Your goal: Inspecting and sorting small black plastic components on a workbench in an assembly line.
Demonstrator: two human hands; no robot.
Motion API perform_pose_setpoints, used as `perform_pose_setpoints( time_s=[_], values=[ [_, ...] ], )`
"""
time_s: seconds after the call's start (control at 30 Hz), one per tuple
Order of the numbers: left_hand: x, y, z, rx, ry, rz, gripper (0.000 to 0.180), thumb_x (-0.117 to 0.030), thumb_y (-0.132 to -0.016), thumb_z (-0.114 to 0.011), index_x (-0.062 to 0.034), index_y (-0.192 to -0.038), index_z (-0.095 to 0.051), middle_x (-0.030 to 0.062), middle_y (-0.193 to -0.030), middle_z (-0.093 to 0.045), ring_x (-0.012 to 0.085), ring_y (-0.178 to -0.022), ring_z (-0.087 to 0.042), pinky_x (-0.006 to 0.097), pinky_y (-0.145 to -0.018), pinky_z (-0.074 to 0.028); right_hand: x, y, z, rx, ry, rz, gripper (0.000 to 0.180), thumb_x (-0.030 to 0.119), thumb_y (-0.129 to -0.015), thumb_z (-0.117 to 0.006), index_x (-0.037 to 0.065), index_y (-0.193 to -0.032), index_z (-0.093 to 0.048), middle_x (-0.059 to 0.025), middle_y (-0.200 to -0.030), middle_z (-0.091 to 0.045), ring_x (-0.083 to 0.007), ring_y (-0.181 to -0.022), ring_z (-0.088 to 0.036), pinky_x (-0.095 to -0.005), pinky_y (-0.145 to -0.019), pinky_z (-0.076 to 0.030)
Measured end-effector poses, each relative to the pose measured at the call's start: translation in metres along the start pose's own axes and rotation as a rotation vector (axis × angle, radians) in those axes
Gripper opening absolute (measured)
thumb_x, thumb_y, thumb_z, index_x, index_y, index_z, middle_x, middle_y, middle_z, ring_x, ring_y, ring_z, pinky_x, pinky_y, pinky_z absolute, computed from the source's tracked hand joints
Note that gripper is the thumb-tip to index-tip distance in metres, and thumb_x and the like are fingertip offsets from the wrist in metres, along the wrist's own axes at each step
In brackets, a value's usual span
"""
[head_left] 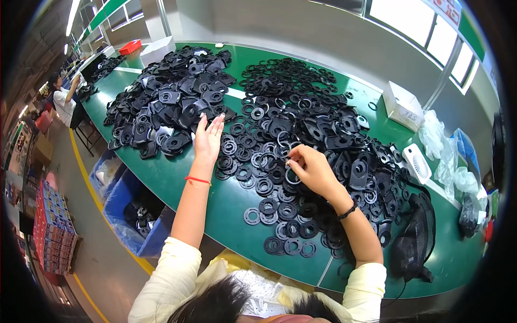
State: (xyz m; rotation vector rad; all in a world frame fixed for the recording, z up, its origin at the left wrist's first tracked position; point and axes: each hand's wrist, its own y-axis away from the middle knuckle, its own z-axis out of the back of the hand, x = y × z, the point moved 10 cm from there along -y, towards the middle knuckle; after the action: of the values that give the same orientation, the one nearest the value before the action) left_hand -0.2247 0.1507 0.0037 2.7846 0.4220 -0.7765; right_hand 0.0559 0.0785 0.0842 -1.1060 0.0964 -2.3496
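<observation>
My left hand (207, 141) is open, palm turned up and fingers stretched out, with nothing visible in it. It is beside the right edge of a large heap of black plastic plates with round holes (167, 97). My right hand (315, 171) is closed, thumb and fingers pinched on a thin black ring (291, 177) above the middle heap. Beneath and around it lie loose flat black rings (264, 187), some stacked. More black plates (358, 175) are mixed in to the right of this hand.
Small rings (285, 72) are spread at the back. A black mesh bag (412, 242), white handheld fan (417, 163) and white box (403, 105) are at the right. Blue bins (121, 207) stand below the table's left edge. Another person (65, 102) sits far left.
</observation>
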Motion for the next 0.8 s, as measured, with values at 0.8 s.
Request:
perform_pose_setpoints(
  time_s=[0.8],
  values=[
    [0.096,0.106,-0.098,0.944,-1.815,-0.819,0.042,-0.020,-0.089,-0.055,-0.0164,-0.130,-0.046,0.0207,-0.145,-0.027,0.0407,-0.133,-0.026,0.050,-0.107,-0.024,0.017,0.018,-0.046,0.086,0.481,0.289,0.035,0.029,-0.074,-0.072,0.008,-0.095,-0.055,-0.0100,-0.108,-0.048,-0.0272,-0.096,-0.050,-0.0376,-0.080,-0.041]
  ],
)
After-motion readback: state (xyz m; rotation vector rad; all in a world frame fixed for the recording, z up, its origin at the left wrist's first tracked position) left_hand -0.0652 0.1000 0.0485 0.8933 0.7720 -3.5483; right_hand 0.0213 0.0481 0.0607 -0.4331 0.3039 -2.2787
